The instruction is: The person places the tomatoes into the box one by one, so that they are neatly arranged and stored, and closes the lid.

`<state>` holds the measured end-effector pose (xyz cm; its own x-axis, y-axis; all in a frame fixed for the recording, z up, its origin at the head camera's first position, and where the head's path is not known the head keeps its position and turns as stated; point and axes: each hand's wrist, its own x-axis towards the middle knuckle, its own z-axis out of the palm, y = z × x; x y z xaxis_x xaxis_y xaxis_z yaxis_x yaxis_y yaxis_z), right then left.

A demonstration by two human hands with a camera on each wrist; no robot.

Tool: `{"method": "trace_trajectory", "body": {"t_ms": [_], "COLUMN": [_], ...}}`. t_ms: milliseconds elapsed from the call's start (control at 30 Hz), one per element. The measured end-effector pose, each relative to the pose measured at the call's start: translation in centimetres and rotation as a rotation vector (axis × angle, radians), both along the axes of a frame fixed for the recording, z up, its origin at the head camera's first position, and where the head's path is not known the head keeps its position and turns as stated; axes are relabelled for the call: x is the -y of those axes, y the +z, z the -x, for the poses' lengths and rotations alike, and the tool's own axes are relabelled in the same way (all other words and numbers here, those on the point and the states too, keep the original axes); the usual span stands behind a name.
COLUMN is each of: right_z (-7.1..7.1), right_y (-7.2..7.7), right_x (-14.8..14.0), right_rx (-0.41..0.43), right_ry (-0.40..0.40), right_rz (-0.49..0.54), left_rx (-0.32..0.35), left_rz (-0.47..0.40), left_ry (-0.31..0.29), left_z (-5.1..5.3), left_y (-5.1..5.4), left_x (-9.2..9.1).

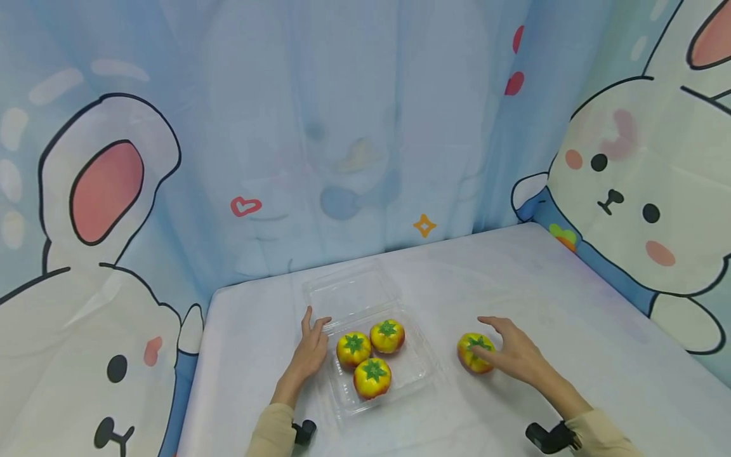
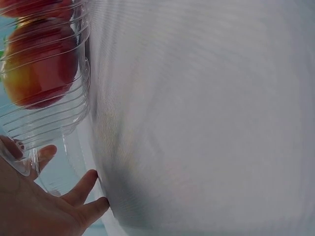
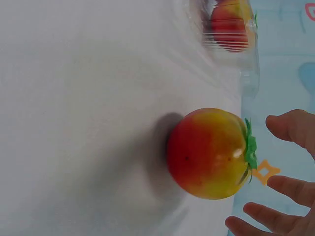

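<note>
Three yellow-red fruits with green leaf tops, one of them the front fruit (image 1: 372, 378), lie in a clear plastic container (image 1: 408, 374) with its lid folded back. The left hand (image 1: 309, 353) touches the container's left edge, fingers spread; in the left wrist view that hand (image 2: 51, 206) is beside the ribbed wall. A fourth fruit (image 1: 475, 353) sits on the cloth right of the container. Over it hovers the right hand (image 1: 516, 355), thumb and fingers apart. The right wrist view shows a gap between this fruit (image 3: 209, 153) and the right hand (image 3: 290, 196).
The open clear lid (image 1: 351, 289) lies flat behind the container on the white tablecloth (image 1: 257, 343). A light blue curtain (image 1: 342, 127) with cartoon rabbits hangs along the back and sides of the table.
</note>
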<state>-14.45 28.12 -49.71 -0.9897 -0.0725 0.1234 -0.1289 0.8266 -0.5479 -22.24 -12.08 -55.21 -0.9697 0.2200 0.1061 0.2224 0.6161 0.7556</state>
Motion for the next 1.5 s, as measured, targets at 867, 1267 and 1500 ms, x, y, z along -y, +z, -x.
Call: {"method": "trace_trajectory", "body": {"t_ms": [867,1267,1500], "right_z": [-0.7,0.1,0.5], "right_y": [-1.9,0.2,1.4], "right_x": [0.0,1.8,3.5], "right_rx": [0.074,-0.032,-0.072], "right_ry": [0.001,0.003,0.01], "right_rz": [0.026,0.053,0.079], "left_rx": [0.006,-0.012,-0.009], "left_rz": [0.0,-0.01,-0.01], "left_ry": [0.011,0.007,0.006], "left_z": [-0.2,-0.1,-0.1], "left_y": [0.0,0.1,0.2], "left_x": [-0.1,0.0,-0.2]}}
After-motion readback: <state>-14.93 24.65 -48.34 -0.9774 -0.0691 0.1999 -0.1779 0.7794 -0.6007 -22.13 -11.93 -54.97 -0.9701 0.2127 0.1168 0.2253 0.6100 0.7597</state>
